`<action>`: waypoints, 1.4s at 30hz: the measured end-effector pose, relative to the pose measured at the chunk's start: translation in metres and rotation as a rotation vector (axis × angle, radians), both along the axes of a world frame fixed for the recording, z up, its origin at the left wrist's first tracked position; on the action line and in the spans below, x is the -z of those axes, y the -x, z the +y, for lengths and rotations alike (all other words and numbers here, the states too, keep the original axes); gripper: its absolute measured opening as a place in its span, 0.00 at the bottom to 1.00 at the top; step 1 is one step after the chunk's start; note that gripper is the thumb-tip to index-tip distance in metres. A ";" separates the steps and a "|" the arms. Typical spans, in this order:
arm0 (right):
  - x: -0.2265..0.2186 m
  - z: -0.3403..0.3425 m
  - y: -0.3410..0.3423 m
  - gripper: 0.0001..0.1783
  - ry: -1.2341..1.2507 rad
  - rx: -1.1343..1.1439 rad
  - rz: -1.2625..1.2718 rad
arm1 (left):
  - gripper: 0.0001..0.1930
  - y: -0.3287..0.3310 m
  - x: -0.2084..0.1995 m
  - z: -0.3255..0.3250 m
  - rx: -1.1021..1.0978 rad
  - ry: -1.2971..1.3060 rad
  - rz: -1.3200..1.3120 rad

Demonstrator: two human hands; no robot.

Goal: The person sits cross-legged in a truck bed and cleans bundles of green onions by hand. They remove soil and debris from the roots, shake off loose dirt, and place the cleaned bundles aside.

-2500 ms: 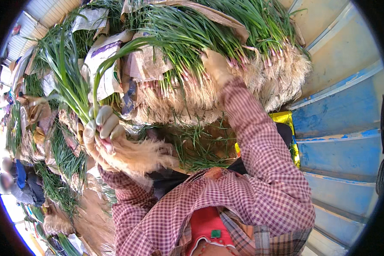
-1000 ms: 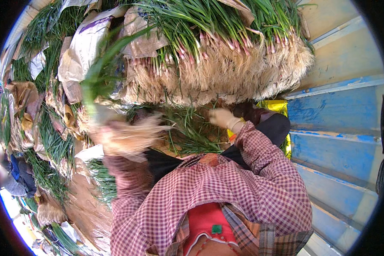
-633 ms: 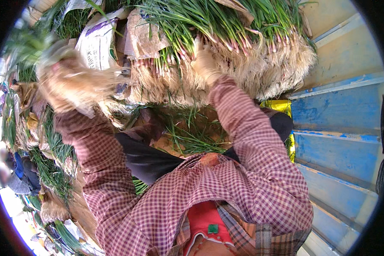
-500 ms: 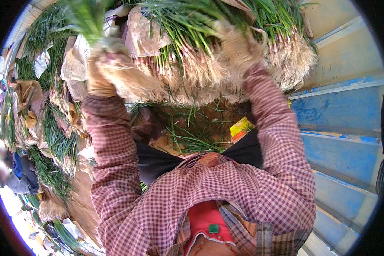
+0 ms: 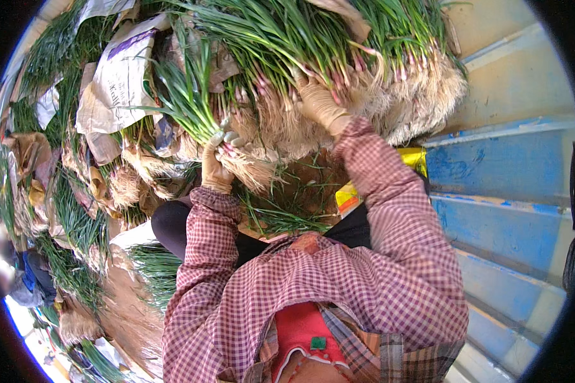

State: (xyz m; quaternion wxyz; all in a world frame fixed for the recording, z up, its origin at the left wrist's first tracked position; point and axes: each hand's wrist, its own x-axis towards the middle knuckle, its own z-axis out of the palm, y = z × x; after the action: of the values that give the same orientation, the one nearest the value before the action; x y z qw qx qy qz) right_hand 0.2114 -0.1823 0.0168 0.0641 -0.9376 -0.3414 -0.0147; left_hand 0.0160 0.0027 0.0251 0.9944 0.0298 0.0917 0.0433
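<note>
My gloved left hand (image 5: pixel 217 171) is closed round a bunch of green garlic (image 5: pixel 195 115). Its long leaves point up and away to the left, while the pinkish bulbs and pale stringy roots hang over to the right of my fist. Further right and farther off, my gloved right hand (image 5: pixel 324 105) grips at the stems of a large heap of green garlic (image 5: pixel 268 38). Some of its fingers are hidden among the stalks. The heap lies with leaves away from me and a thick fringe of roots towards me.
Blue and cream metal panels (image 5: pixel 492 159) rise on the right. A yellow packet (image 5: pixel 412 158) lies by my right forearm. White printed sacking (image 5: pixel 121 76) and more leafy bundles (image 5: pixel 83 210) spread leftwards. Loose leaves (image 5: pixel 284 217) litter the ground before me. Another person (image 5: pixel 35 274) shows at far left.
My left hand has brought its bunch down and to the right, nearer my body. My right hand has shifted left and slightly down along the heap. White sacking at the left is now uncovered.
</note>
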 end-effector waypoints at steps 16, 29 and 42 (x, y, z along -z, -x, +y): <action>-0.069 -0.088 0.016 0.14 -0.102 0.247 0.083 | 0.19 -0.003 -0.030 -0.047 0.267 -0.311 -0.059; -0.013 -0.050 0.079 0.15 -0.882 0.120 1.157 | 0.17 -0.003 -0.009 -0.079 0.288 -0.457 0.132; 0.019 -0.024 0.066 0.24 -0.476 0.200 0.481 | 0.20 0.020 -0.004 -0.063 0.065 -0.355 -0.180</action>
State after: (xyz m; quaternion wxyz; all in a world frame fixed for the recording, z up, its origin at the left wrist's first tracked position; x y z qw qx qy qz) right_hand 0.1449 -0.2061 -0.0022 0.3577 -0.9018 -0.2099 0.1211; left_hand -0.0043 -0.0603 0.0294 0.9786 0.2035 -0.0074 0.0290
